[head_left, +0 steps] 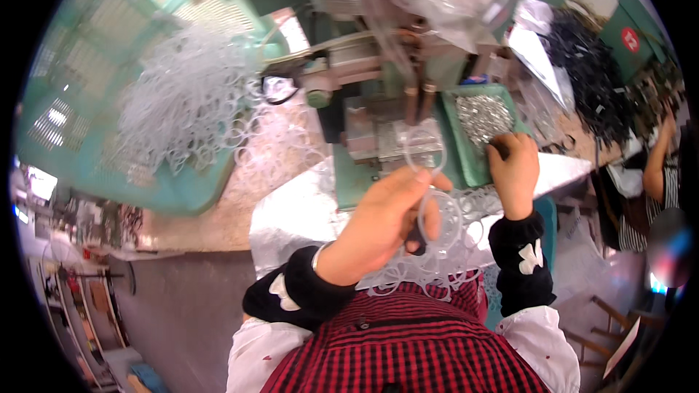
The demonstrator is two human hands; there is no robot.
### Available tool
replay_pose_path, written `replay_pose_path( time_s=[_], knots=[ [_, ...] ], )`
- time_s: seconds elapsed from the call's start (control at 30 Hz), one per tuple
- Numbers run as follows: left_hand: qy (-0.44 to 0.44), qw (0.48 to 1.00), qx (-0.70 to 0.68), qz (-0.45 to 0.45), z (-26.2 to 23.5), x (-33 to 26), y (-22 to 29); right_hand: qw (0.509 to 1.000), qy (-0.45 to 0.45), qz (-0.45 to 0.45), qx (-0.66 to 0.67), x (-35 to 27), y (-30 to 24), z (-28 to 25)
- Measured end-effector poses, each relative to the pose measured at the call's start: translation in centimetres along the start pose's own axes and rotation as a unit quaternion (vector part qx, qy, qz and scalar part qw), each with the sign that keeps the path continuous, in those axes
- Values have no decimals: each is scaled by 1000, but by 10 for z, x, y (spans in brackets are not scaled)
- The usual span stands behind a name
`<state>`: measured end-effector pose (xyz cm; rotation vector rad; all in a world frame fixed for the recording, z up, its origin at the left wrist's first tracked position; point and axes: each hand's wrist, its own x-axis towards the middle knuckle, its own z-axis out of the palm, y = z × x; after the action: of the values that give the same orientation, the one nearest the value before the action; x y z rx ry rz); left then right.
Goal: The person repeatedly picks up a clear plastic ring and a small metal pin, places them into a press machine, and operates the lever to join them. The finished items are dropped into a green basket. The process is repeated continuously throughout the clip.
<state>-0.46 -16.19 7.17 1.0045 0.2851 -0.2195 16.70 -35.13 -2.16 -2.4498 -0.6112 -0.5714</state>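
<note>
My left hand point(375, 225) is closed on a translucent plastic ring point(425, 153), which stands up from the thumb and fingertips. Another clear ring point(460, 220) hangs beside its fingers, and something dark shows at one lower fingertip. My right hand point(518, 167) reaches over the right edge of a green tray point(475, 169). Small shiny metal parts point(480, 118) fill this tray. The right fingers are bent together at the near side of the metal parts; what they pinch, if anything, is hidden. Several more clear rings point(404, 273) lie in a heap below my hands.
A machine with two copper-coloured rods point(411, 102) stands straight ahead, a metal block point(389, 138) under them. On the left, a big green basket point(196, 200) holds a pile of clear rings point(182, 94). Black strips point(586, 65) are heaped at far right, near another person's arm point(655, 164).
</note>
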Motion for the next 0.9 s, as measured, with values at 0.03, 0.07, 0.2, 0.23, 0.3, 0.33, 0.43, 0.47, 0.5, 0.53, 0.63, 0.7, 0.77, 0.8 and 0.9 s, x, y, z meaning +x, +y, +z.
replay_pose_path(
  time_s=[0.03,0.07,0.2,0.23,0.3,0.33,0.43,0.47,0.5,0.53,0.63,0.7,0.77,0.8,0.9],
  knots=[
    [-8,1000,9,-9,-2,-3,-2,1000,-7,2,-7,1,0,2],
    [-15,1000,17,-17,-5,-6,-4,1000,-15,2,-13,1,1,2],
    [-90,951,282,90,-36,-53,-29,995,13,65,74,-10,7,6],
    [5,908,393,144,-33,-72,-15,990,16,83,117,-12,9,1],
    [231,803,445,322,-53,-89,0,976,22,115,184,-15,13,-3],
    [315,717,493,379,-70,-96,17,978,28,92,184,-14,16,-2],
    [477,551,564,387,-130,-92,58,983,30,29,180,-5,5,-3],
    [502,523,596,346,-156,-86,65,981,29,29,192,-2,-1,-2],
    [525,493,623,303,-184,-76,66,979,27,30,201,1,-6,3],
    [563,448,655,230,-204,-60,61,977,26,33,208,3,-10,6],
    [589,484,641,84,-282,-19,20,983,16,32,180,-2,-15,11],
    [611,514,594,97,-299,-6,7,986,46,14,161,-9,1,10],
    [590,544,565,190,-310,-28,1,986,66,6,154,-26,15,-3],
    [576,534,580,215,-297,-47,6,988,74,17,133,-34,21,-14],
    [574,539,595,162,-275,-94,31,988,93,91,87,-60,45,-42]
  ],
)
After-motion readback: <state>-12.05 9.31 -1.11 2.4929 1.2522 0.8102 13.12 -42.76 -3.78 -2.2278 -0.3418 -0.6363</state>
